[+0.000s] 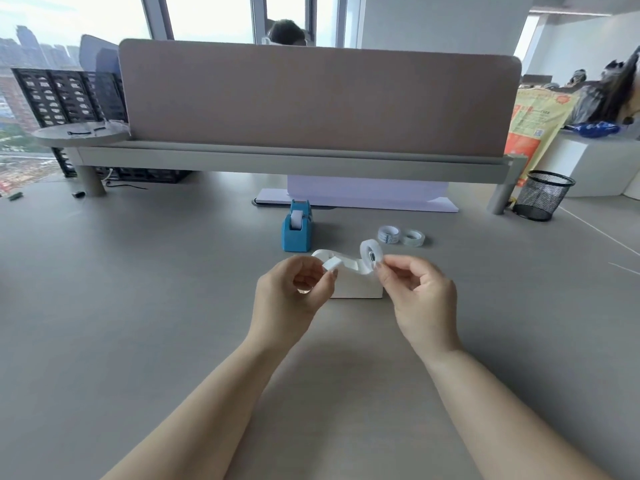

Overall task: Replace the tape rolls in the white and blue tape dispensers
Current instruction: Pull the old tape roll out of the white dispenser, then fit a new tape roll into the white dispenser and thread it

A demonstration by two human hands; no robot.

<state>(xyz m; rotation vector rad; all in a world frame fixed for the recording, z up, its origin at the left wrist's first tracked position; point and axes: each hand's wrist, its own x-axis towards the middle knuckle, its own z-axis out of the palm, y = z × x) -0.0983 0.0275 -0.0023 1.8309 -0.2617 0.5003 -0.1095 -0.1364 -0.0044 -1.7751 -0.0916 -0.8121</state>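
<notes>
The white tape dispenser (356, 287) stands on the grey desk just beyond my hands, partly hidden by them. My right hand (419, 296) pinches a clear tape roll (370, 252) by its lower edge, held upright just above the dispenser's right end, a small hub showing in its core. My left hand (294, 292) pinches a small white piece (330, 265) at the dispenser's left end; what it is I cannot tell. The blue tape dispenser (296, 228) stands further back with a roll in it. Two loose tape rolls (401, 236) lie to its right.
A brown divider panel (318, 98) on a raised shelf blocks the far side. A white sheet (363, 199) lies under the shelf. A black mesh cup (543, 199) stands at the right. Black crates (65, 95) are at the back left. A person's head shows behind the panel.
</notes>
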